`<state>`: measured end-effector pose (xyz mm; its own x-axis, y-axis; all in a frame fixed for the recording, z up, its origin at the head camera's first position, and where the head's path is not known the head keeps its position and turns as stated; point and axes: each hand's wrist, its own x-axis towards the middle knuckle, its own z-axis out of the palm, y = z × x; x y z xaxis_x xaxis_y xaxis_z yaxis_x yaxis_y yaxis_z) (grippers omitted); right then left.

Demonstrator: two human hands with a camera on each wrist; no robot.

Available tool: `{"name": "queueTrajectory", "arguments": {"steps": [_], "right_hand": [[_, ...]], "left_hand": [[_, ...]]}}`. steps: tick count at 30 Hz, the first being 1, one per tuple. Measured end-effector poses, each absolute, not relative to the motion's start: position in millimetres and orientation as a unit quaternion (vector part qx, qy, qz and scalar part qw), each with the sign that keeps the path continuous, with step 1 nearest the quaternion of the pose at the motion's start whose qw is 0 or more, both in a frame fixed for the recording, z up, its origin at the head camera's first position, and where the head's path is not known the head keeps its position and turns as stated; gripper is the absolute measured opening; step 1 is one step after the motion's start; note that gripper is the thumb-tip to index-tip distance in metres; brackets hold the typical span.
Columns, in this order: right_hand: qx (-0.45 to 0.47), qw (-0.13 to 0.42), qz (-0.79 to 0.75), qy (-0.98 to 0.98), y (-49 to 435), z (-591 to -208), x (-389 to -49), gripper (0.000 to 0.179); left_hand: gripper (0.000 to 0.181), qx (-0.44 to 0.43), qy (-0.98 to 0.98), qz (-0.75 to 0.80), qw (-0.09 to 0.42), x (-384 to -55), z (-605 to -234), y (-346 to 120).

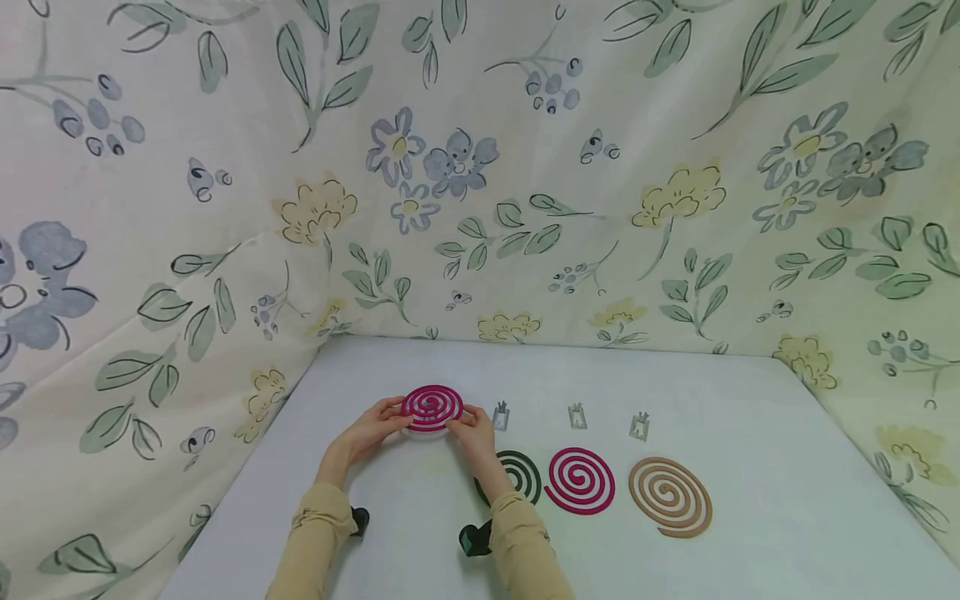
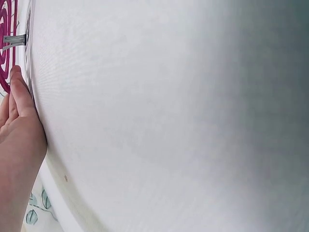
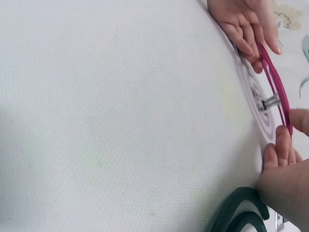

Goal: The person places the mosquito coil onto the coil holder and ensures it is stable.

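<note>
Head view, held coil: magenta mosquito coil [image 1: 431,405], spiral lying roughly flat, raised off the white table [image 1: 420,542], toward its far side and left of the other coils.
Head view, left hand: the left hand [image 1: 377,427] pinches the coil's left edge, thumb above, fingers around the rim.
Head view, right hand: the right hand [image 1: 476,433] pinches the opposite edge; the two hands stand apart, the coil spanning between them.
Head view, coil row: dark green coil [image 1: 514,482] partly hidden behind the right forearm; second magenta coil [image 1: 578,479] beside it; tan coil [image 1: 667,491] at the right end.
Head view, metal stands: three small stands with upright prongs, the left one [image 1: 501,417] near the right hand, the middle one [image 1: 577,417] and right one [image 1: 639,427] beyond the coils.
Head view, surroundings: tan sleeves [image 1: 318,533], black wrist gear, floral cloth [image 1: 525,167] behind the table.
Left wrist view, coil edge: magenta rings cut off at the frame, a metal clip-like piece [image 2: 18,39] against them, left fingers at the rim.
Right wrist view, coil side-on: both hands grip the rim from opposite ends; the metal piece sits underneath, above pale rings [image 3: 267,126]. Dark green coil lies near the right wrist.
</note>
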<state>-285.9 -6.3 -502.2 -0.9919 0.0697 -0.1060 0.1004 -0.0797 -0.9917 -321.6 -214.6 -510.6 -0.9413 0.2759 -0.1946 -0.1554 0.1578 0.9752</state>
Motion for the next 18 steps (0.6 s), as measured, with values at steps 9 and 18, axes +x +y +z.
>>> {"name": "queueTrajectory", "arguments": {"steps": [9,18], "right_hand": [[0.067,0.014,-0.724,0.686,-5.9,-500.7,-284.9,0.043],[0.062,0.005,-0.719,0.692,-6.1,-499.5,-282.3,0.04]], "left_hand": [[0.051,0.018,0.73,0.668,0.143,-322.4,-512.3,-214.7],[0.048,0.032,0.719,0.684,0.117,-320.9,-515.6,-213.2]]}}
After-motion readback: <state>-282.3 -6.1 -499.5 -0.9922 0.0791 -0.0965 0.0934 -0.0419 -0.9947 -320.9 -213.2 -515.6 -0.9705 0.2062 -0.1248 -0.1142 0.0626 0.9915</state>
